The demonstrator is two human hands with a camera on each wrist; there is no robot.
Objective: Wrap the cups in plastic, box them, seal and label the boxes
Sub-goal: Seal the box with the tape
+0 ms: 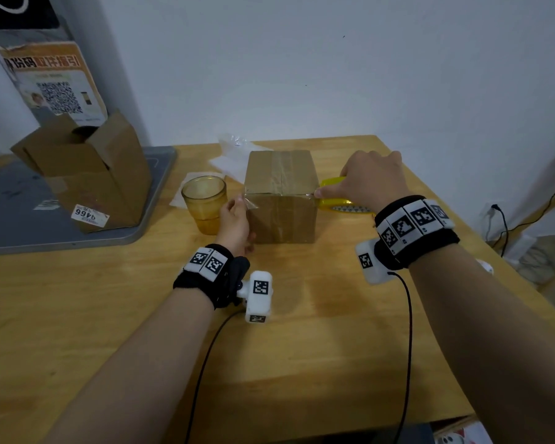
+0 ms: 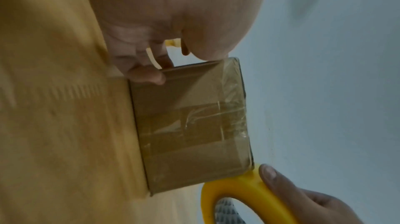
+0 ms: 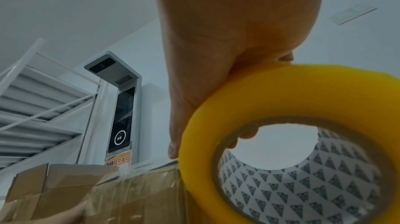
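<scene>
Box: a small brown closed box point(image 1: 281, 200) stands in the middle of the wooden tabletop point(image 1: 141, 315). This box is the landmark for all the places below.
Tape on the box: shiny clear tape runs over the top of the box and along its top front edge.
Left hand: the left hand point(image 1: 234, 222) is at the left side of the box. Its fingers point(image 2: 147, 75) are curled and press on the left front corner of the box, and the thumb pushes the end of the tape down at the top edge.
Right hand: the right hand point(image 1: 370, 177) is at the right side of the box. Its fingers are clamped on the tape roll.
Tape roll: the yellow tape roll point(image 1: 343, 203) touches the top right corner of the box. A strip of tape goes from the roll along the box edge.
Cup: a yellow glass cup point(image 1: 204, 203) stands upright just left of the box, behind the left hand.
Plastic: see-through plastic point(image 1: 234, 155) lies behind the box, to its left.
Open box: a bigger open box point(image 1: 87, 174) stands well to the left of the small box, on a grey tray point(image 1: 161, 187).
</scene>
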